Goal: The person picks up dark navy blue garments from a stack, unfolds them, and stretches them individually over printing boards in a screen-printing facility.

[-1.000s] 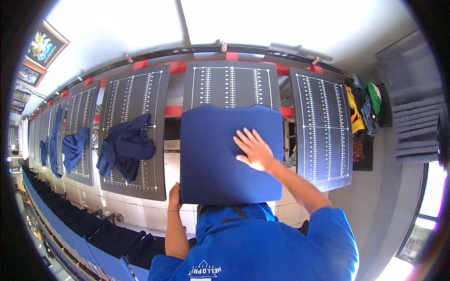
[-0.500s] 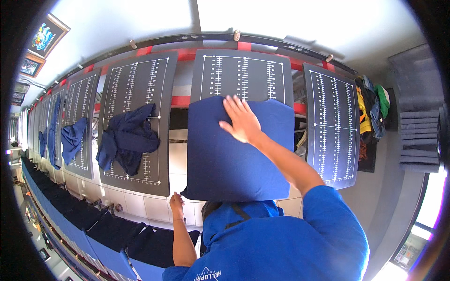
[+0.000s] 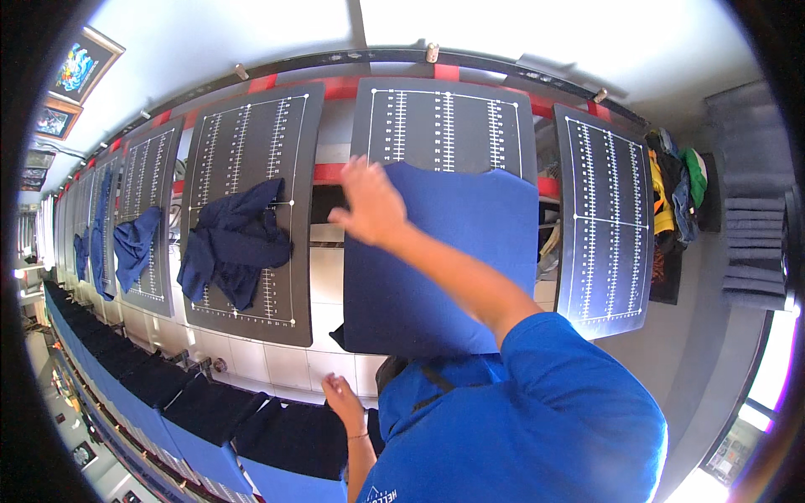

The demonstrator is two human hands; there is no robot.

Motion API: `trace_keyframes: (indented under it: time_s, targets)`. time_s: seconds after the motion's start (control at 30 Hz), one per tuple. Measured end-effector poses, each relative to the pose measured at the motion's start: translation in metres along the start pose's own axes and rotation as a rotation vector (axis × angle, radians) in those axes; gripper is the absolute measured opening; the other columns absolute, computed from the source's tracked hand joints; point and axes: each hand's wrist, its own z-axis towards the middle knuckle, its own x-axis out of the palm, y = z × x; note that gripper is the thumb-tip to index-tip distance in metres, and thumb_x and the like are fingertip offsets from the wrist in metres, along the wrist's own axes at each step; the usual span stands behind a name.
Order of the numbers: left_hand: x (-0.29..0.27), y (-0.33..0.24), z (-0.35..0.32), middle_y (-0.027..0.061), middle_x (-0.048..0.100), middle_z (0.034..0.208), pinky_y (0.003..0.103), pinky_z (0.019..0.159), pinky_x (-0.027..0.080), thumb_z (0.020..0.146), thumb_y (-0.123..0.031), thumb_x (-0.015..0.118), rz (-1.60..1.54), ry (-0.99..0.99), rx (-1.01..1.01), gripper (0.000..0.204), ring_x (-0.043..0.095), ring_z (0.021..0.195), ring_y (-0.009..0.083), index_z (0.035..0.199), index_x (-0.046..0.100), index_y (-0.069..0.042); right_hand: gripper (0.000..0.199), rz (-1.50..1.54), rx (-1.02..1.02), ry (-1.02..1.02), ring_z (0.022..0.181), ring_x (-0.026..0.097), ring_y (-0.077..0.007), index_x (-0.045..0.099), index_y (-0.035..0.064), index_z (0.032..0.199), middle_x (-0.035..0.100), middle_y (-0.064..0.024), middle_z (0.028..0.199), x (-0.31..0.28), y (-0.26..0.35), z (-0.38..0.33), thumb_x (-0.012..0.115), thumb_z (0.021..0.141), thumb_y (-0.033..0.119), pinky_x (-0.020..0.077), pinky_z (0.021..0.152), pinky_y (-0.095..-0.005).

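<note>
A navy blue cloth panel (image 3: 453,260) lies smooth and flat over the lower part of a dark grey board (image 3: 482,126) with white ruler marks. Its far edge dips in a shallow curve, and a dark corner of it hangs out at the near left. My right hand (image 3: 371,204) is over the panel's far left corner, fingers spread and slightly blurred; whether it touches the cloth I cannot tell. Low and apart from the cloth, near the board's near left corner, my left hand (image 3: 342,401) has loosely bent fingers with nothing seen in them.
Another marked board (image 3: 251,138) on the left carries a crumpled navy garment (image 3: 239,243); more boards with navy cloth run beyond it. On the right stands a bare marked board (image 3: 599,218), with hanging clothes (image 3: 671,189) past it. Black and blue panels (image 3: 289,436) line the lower left.
My right hand has slid left across the cloth to its far left corner. My left hand has come away from the near left corner, toward me.
</note>
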Motion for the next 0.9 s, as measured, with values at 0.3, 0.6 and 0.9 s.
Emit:
trace_keyframes:
  time_s: [0.3, 0.6, 0.9]
  targets:
    - [0.065, -0.169, -0.003, 0.0284, 0.03, 0.154, 0.055, 0.119, 0.016, 0.093, -0.026, 0.06, 0.517, 0.201, 0.76, 0.067, 0.022, 0.145, 0.0473, 0.146, 0.034, 0.006, 0.07, -0.008, -0.193, 0.096, 0.131, 0.045, -0.039, 0.05, -0.0033, 0.131, 0.051, -0.0245, 0.136, -0.051, -0.049, -0.104, 0.069, 0.081, 0.042, 0.0345, 0.112, -0.049]
    - [0.19, -0.321, 0.123, 0.0208, 0.031, 0.157, 0.055, 0.119, 0.016, 0.095, -0.044, 0.054, 0.708, 0.044, 1.124, 0.074, 0.024, 0.147, 0.0383, 0.148, 0.035, 0.004, 0.077, 0.119, -0.158, 0.405, 0.145, 0.03, -0.036, 0.033, 0.0029, 0.149, 0.034, -0.0201, 0.154, -0.038, -0.071, -0.294, 0.056, 0.093, 0.051, 0.0234, 0.119, -0.0537]
    - [0.237, -0.317, -0.04, 0.0265, 0.042, 0.145, 0.053, 0.114, 0.027, 0.09, -0.039, 0.057, 0.82, 0.5, 1.484, 0.07, 0.038, 0.136, 0.0401, 0.139, 0.043, 0.009, 0.081, -0.253, 0.182, -0.136, 0.149, 0.016, -0.0378, 0.024, -0.0047, 0.152, 0.024, -0.0225, 0.159, -0.077, -0.258, -0.134, 0.039, 0.099, 0.055, 0.0144, 0.122, -0.0454]
